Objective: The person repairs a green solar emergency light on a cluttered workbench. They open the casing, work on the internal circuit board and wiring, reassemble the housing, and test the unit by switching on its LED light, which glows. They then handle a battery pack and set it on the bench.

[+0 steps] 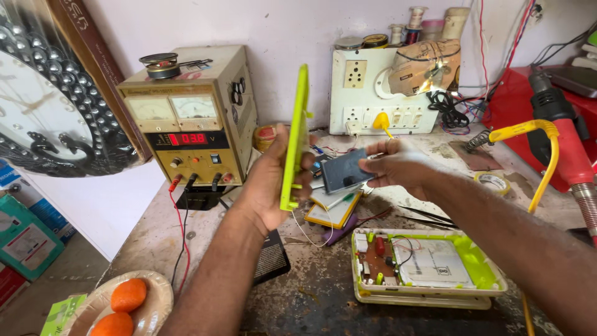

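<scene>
power supply (pixel 193 118) back left | socket board (pixel 379 93) back right | opened case (pixel 429 267) front right | plate (pixel 155 298) front left with fruit (pixel 129 294) on it

Bright, even daylight, soft shadows, sharp centre, slight wide-angle bending at the edges

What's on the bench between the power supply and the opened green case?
Head view: a black pad and a stack of flat batteries, below the left hand holding the green cover.
</scene>
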